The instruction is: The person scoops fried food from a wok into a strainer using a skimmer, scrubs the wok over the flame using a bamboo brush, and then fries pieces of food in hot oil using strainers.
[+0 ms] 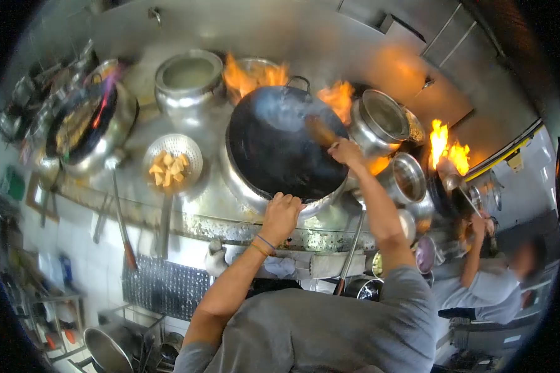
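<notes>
A large black wok (274,149) sits over a burner in the middle, with smoke or steam rising from its dark inside. My left hand (283,214) is closed on the wok's near rim; any handle there is hidden under the fingers. In my right hand (345,152), at the wok's right side, is a brown wok brush (320,130), smeared by motion, its head over the inner wall. To the left, a perforated strainer (193,152) holds several pale yellow-brown chunks.
Flames (239,76) rise behind the wok. A metal pot (190,102) of liquid stands back left, another pot (382,118) back right. At far left a wok (102,121) contains food. On the right a co-worker (485,286) works over a flaming wok. Ladle handles (123,217) overhang the front edge.
</notes>
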`<state>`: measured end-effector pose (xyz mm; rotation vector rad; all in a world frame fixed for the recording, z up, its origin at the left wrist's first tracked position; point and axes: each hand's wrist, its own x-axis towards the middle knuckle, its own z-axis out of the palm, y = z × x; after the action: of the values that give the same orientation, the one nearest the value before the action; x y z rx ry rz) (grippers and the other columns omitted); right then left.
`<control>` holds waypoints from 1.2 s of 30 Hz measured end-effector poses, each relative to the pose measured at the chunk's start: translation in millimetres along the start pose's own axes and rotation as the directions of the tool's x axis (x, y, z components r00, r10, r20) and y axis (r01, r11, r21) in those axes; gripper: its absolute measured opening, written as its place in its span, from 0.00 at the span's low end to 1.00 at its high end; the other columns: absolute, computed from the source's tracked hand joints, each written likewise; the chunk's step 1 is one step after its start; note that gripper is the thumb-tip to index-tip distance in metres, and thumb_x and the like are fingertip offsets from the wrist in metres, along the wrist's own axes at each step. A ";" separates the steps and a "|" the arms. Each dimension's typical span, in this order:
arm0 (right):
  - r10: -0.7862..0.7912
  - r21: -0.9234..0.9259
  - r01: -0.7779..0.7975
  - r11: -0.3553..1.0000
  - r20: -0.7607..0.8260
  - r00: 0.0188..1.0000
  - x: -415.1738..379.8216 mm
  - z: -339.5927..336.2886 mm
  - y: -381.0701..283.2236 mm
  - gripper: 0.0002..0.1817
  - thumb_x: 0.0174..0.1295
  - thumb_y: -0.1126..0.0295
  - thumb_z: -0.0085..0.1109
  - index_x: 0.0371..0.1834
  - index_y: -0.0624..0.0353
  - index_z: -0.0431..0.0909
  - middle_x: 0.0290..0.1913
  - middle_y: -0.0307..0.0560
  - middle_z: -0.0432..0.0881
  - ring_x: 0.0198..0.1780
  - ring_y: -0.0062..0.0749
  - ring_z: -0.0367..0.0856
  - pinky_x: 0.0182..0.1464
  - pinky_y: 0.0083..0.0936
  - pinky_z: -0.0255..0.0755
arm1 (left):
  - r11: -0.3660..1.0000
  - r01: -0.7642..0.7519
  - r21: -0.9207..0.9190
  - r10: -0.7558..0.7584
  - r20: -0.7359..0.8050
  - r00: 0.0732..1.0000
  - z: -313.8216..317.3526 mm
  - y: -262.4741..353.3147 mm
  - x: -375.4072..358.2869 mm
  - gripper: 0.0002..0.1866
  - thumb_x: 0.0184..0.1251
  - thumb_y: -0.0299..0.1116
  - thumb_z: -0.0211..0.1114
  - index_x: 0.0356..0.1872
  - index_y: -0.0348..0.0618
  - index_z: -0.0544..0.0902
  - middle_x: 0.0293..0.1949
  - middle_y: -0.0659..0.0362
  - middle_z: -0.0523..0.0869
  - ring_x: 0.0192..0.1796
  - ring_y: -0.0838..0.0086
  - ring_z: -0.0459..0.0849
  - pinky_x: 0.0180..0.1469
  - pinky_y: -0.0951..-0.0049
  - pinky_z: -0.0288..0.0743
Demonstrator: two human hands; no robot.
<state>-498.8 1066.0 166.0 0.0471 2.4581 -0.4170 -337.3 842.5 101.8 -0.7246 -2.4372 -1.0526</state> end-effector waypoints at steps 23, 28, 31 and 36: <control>-0.103 0.039 0.114 0.993 -0.220 0.970 -68.3 63.7 -84.5 0.17 0.56 0.59 0.61 0.45 0.56 0.81 0.31 0.51 0.84 0.26 0.38 0.84 0.20 0.35 0.76 | 1.000 -0.002 0.031 0.001 0.014 1.000 3.4 -4.2 1.2 0.12 0.62 0.39 0.61 0.26 0.42 0.76 0.29 0.57 0.81 0.37 0.63 0.78 0.34 0.64 0.75; 0.096 -0.167 -0.163 0.972 -0.350 0.932 -27.3 15.8 21.9 0.19 0.54 0.56 0.65 0.47 0.51 0.81 0.27 0.46 0.82 0.25 0.39 0.82 0.24 0.32 0.76 | 1.000 -0.006 0.020 0.006 0.013 1.000 0.4 -6.0 -0.6 0.12 0.60 0.39 0.62 0.24 0.43 0.76 0.26 0.58 0.81 0.35 0.65 0.80 0.28 0.64 0.75; 0.236 0.092 -0.453 0.887 -0.933 0.272 -39.9 14.1 37.0 0.14 0.53 0.62 0.63 0.40 0.56 0.82 0.30 0.54 0.84 0.35 0.52 0.84 0.39 0.38 0.78 | 0.999 0.021 -0.031 -0.022 -0.031 0.999 8.3 -7.5 -1.7 0.12 0.60 0.39 0.62 0.24 0.43 0.77 0.26 0.58 0.81 0.35 0.65 0.80 0.28 0.65 0.76; 0.244 0.318 0.038 0.947 -0.793 0.558 -148.6 42.6 56.5 0.16 0.61 0.60 0.60 0.40 0.64 0.79 0.27 0.44 0.81 0.30 0.32 0.80 0.35 0.27 0.71 | 0.995 0.031 -0.094 -0.035 -0.037 0.999 4.9 -10.0 -1.6 0.11 0.61 0.39 0.61 0.26 0.44 0.75 0.25 0.59 0.81 0.35 0.66 0.80 0.27 0.67 0.76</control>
<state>-347.7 1116.5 207.4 0.6723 3.2647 -0.8792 -342.7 839.8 92.3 -0.6886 -2.3882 -1.1896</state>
